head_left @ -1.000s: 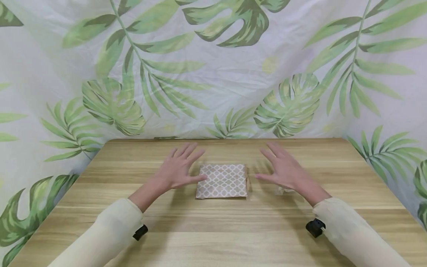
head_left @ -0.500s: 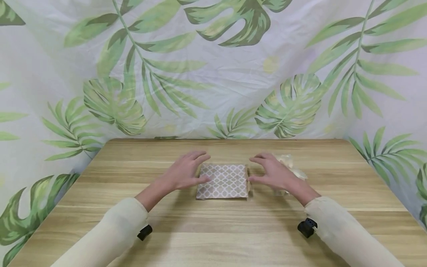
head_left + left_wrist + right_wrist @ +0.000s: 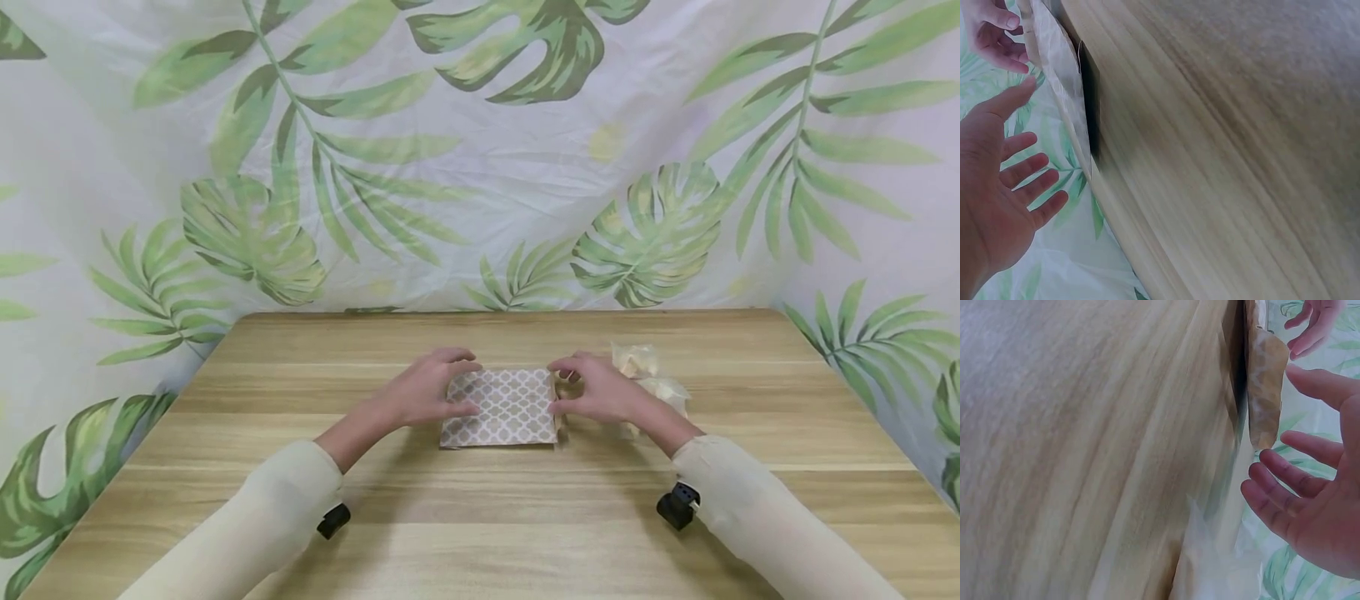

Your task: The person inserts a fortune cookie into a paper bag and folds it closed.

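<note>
A flat paper bag [image 3: 513, 417] with a white-and-beige lattice print lies on the wooden table in the head view. My left hand [image 3: 427, 392] hovers over its left side, thumb and fingers spread apart with nothing between them. At its right edge is my right hand [image 3: 600, 390], fingers loosely bent and thumb tip right by the border. The right wrist view shows the bag's brown folded end [image 3: 1266, 387] just in front of the right fingertips. In the left wrist view, the bag's pale edge [image 3: 1063, 69] rises slightly off the table beyond the left thumb.
Crumpled clear plastic wrappers [image 3: 663, 392] lie just right of the bag, partly behind my right hand and wrist. The wooden table [image 3: 480, 533] ends at a leaf-print cloth [image 3: 525, 208] at the back. Long sleeves with black wrist cameras cover both forearms.
Both hands have come down and inward toward the bag, their fingers bending from widely spread. The wrappers at the right have come into view. The bag stays in place.
</note>
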### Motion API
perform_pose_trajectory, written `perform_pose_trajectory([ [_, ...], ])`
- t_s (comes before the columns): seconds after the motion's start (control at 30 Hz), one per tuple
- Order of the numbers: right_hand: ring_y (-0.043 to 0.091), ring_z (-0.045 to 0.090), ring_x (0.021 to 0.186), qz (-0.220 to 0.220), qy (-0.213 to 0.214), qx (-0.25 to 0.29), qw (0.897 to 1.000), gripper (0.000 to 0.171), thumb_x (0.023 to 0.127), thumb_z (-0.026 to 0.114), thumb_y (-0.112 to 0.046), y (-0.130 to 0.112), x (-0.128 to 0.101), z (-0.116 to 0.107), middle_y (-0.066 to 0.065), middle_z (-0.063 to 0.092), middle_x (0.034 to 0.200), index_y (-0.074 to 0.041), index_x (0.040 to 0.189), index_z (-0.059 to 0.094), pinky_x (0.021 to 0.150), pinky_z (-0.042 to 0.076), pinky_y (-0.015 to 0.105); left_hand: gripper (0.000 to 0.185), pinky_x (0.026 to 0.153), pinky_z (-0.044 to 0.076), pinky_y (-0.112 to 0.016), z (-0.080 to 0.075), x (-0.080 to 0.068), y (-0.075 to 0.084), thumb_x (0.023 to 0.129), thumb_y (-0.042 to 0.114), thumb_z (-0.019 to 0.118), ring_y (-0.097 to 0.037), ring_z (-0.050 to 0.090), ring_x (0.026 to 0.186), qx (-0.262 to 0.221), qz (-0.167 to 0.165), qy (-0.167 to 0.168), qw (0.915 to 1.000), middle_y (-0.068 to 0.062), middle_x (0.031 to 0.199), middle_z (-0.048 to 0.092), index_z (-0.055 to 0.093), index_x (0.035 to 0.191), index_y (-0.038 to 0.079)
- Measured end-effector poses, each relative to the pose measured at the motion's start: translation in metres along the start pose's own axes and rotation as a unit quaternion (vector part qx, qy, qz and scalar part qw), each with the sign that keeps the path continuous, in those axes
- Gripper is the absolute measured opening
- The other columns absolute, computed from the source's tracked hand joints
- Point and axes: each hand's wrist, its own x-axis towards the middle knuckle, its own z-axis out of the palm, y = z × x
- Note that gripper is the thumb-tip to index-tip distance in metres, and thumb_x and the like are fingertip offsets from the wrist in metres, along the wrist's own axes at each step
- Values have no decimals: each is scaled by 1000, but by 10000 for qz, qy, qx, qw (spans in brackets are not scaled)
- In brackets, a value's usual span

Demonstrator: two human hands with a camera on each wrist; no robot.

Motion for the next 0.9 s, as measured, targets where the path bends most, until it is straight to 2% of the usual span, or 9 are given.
perform_pose_trajectory([
  [0.13,36,62,109,86,-96,20,9999,66,85,85,-24,0,2,2,20,67,115,11,136,60,98,54,51,64,115,43,-54,2,2,1,88,33,84,-42,51,136,-115,18,-144,9998,-23,145,56,64,137,-2],
  [0.47,35,62,112,351,-273,-126,9989,70,82,87,-24,0,4,0,19,66,118,12,135,60,101,52,51,85,119,38,-52,5,5,-1,82,46,87,-40,46,143,-60,-47,-779,9969,-22,153,51,58,143,-4],
  [0.63,36,61,113,443,-414,-191,9980,70,80,88,-25,0,5,1,19,64,118,10,135,62,102,52,51,86,116,42,-51,8,3,-3,81,48,88,-39,49,140,-6,-119,-854,9963,-20,150,54,58,142,-5],
  [0.9,33,62,108,480,-409,-252,9977,72,73,93,-23,1,7,5,17,63,113,9,131,65,100,53,49,86,117,41,-53,10,1,-4,81,47,88,-39,47,142,-39,-288,-970,9949,-20,151,53,57,143,-4],
])
